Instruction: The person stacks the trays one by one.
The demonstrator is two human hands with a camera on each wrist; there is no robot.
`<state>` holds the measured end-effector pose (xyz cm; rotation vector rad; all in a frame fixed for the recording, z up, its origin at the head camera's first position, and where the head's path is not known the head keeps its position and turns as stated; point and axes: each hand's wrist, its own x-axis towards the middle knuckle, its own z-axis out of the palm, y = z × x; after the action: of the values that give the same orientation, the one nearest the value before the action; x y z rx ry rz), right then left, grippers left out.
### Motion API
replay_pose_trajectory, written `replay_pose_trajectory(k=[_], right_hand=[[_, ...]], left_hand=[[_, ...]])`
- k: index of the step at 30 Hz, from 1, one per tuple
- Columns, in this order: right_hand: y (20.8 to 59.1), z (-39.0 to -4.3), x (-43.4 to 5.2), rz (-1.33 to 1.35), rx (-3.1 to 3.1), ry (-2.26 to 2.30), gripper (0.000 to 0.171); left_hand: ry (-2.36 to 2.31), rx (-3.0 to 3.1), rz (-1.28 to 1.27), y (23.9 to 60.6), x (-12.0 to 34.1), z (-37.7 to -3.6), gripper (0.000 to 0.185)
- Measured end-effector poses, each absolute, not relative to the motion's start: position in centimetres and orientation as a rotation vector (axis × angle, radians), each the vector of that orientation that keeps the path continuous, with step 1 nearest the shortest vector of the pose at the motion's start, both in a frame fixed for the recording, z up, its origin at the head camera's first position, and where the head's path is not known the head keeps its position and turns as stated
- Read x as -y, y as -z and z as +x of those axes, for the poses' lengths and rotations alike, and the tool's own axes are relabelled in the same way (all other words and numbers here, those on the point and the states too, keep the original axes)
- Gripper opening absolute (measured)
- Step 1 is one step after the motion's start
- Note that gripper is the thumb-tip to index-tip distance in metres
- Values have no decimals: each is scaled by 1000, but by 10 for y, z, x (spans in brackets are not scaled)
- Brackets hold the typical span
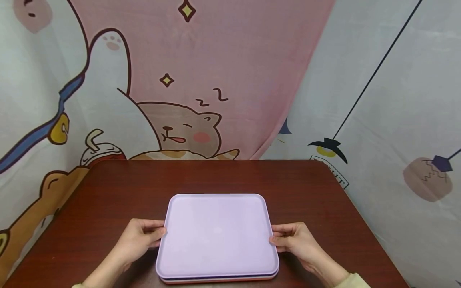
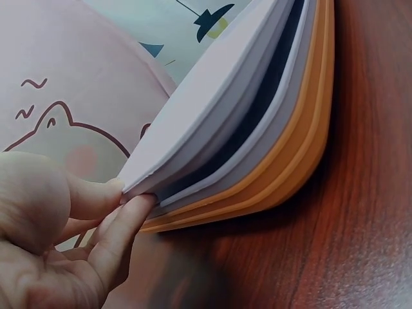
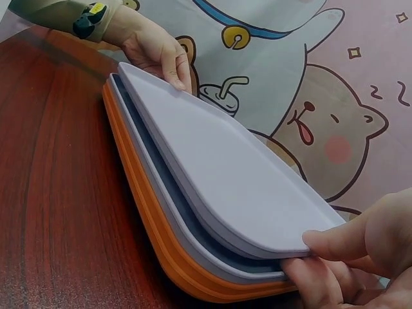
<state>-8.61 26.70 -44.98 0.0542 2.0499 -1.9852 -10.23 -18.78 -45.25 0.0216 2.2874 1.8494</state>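
A pale lavender rectangular tray [image 1: 216, 236] with rounded corners and a low rim is on top of a stack of trays. My left hand [image 1: 138, 238] pinches its left edge, thumb on the rim and fingers beneath. On the opposite edge, my right hand [image 1: 297, 242] has the same kind of pinch. Both wrist views show a gap under the top tray. A dark blue layer [image 2: 273, 71] is visible in that gap, above a greyish lavender edge. Orange trays [image 3: 161, 248] form the bottom of the stack.
The stack stands near the front of a dark reddish-brown wooden table [image 1: 209, 176]. Behind and beside the table hangs a cloth [image 1: 252, 60] printed with cartoon animals, stars and lamps.
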Motion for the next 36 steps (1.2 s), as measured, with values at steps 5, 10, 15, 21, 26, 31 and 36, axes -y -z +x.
replay_pose_trajectory(k=[5, 10, 15, 21, 26, 31, 36], right_hand=[[452, -86, -268, 53, -2079, 1966, 48], [454, -86, -269, 73, -2091, 1957, 50], [454, -86, -269, 81, -2088, 1957, 48], [453, -85, -270, 92, -2092, 1948, 46], [454, -85, -271, 98, -2087, 1951, 47], [456, -85, -272, 101, -2083, 1963, 48], [456, -85, -272, 99, -2081, 1971, 48]], left_hand=[[-1856, -2280, 24, 452, 187, -101, 33], [-1859, -2280, 26, 452, 186, -100, 33], [-1855, -2287, 24, 452, 186, -101, 32], [-1843, -2296, 23, 453, 186, -102, 32], [-1839, -2297, 18, 453, 185, -101, 32], [-1845, -2294, 12, 453, 184, -101, 32], [-1850, -2294, 6, 454, 185, -102, 32]])
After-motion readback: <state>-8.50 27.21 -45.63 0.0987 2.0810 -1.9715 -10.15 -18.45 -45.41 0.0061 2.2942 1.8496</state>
